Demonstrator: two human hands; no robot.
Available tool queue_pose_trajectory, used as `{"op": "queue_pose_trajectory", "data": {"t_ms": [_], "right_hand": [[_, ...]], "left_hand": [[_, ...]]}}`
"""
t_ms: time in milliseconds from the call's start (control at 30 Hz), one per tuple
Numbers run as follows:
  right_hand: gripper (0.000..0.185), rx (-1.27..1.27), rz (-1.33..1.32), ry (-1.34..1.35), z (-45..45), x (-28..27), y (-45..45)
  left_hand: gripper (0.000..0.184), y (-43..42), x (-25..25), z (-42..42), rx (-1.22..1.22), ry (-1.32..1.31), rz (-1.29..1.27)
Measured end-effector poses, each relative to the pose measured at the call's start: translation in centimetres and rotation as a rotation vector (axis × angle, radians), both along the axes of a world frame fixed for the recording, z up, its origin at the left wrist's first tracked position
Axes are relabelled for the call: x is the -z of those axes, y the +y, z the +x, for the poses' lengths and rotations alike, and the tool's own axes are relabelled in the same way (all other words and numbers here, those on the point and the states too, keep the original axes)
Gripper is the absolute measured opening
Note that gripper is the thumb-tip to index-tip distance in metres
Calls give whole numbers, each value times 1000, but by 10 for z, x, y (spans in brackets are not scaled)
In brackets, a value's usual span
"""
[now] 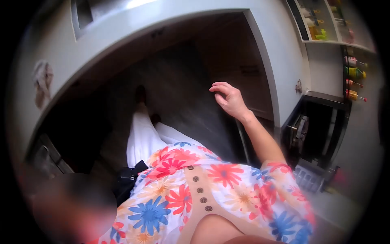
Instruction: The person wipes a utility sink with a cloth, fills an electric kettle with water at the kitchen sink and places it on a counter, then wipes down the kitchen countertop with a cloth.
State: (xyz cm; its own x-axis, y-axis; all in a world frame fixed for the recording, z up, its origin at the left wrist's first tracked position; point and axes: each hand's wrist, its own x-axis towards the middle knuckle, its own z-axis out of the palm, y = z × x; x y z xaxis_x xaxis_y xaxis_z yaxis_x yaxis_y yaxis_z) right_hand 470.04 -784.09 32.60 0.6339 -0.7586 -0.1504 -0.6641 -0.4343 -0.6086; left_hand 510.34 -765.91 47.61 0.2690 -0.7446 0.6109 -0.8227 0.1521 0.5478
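Note:
My right hand is held out in front of me, above the dark floor. Its fingers are loosely bent, the thumb stands apart from them, and nothing is in it. The pale counter edge curves round beyond it and is the nearest thing on its right. My left hand does not show anywhere in the view. Below are my flowered top and white trousers, one leg forward of the other.
To the right, a black rack-like unit stands below several bottles on the wall. Shelves with small containers hang at the top right. A pale cloth lies at the left. A blurred round patch covers the lower left.

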Motion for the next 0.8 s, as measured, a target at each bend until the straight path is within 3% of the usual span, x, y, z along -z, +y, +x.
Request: {"op": "queue_pose_trajectory", "data": {"t_ms": [167, 300, 600, 667, 800], "right_hand": [[19, 41, 135, 125, -66, 7, 57], [19, 33, 133, 184, -89, 5, 69], [19, -223, 85, 233, -60, 20, 92], [19, -279, 127, 193, -52, 32, 108], [23, -448, 197, 364, -31, 43, 153]], "left_hand": [[36, 17, -20, -97, 655, 243, 21], [35, 38, -27, -142, 879, 367, 50], [34, 131, -37, -157, 894, 563, 89], [34, 171, -38, -153, 856, 605, 83], [34, 270, -45, -147, 670, 724, 37]]}}
